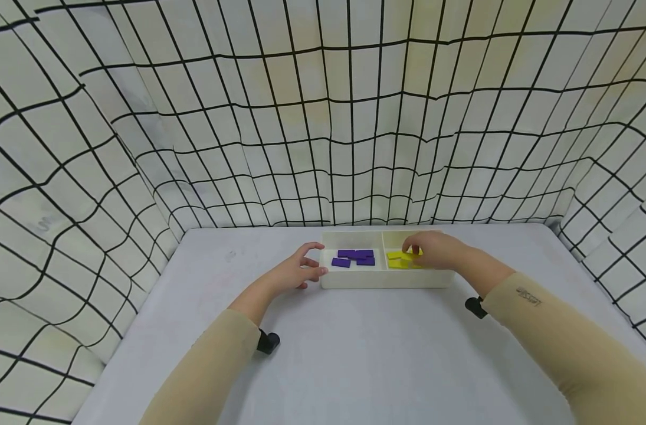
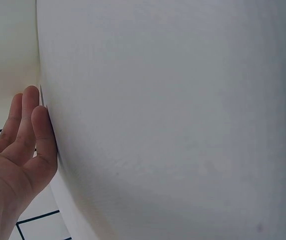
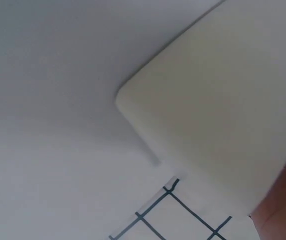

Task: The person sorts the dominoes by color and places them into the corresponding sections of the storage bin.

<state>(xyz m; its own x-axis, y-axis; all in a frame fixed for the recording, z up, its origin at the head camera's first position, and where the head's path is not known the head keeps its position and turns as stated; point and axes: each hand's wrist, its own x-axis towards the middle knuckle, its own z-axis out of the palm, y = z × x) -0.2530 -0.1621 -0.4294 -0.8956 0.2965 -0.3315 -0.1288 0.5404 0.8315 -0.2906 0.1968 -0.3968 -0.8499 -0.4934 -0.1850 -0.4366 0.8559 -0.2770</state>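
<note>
A white two-compartment box (image 1: 386, 280) stands on the table. Several flat purple tiles (image 1: 341, 262) lie in its left compartment, and several yellow tiles (image 1: 397, 264) lie in the right one. My left hand (image 1: 291, 271) is at the box's left end, fingers spread, with fingertips right at its rim and side. In the left wrist view the left hand's fingers (image 2: 17, 125) are fairly straight. My right hand (image 1: 436, 251) reaches over the right compartment with bent fingers down at the yellow tiles; I cannot tell whether it pinches one. The right wrist view mostly shows the box's outer wall (image 3: 207, 110).
A white-covered table (image 1: 365, 348) carries the box near its far edge. White walls with black grid netting (image 1: 349, 118) rise behind and at both sides. A dark wrist camera (image 1: 268, 342) sits under the left sleeve, another (image 1: 476, 307) under the right.
</note>
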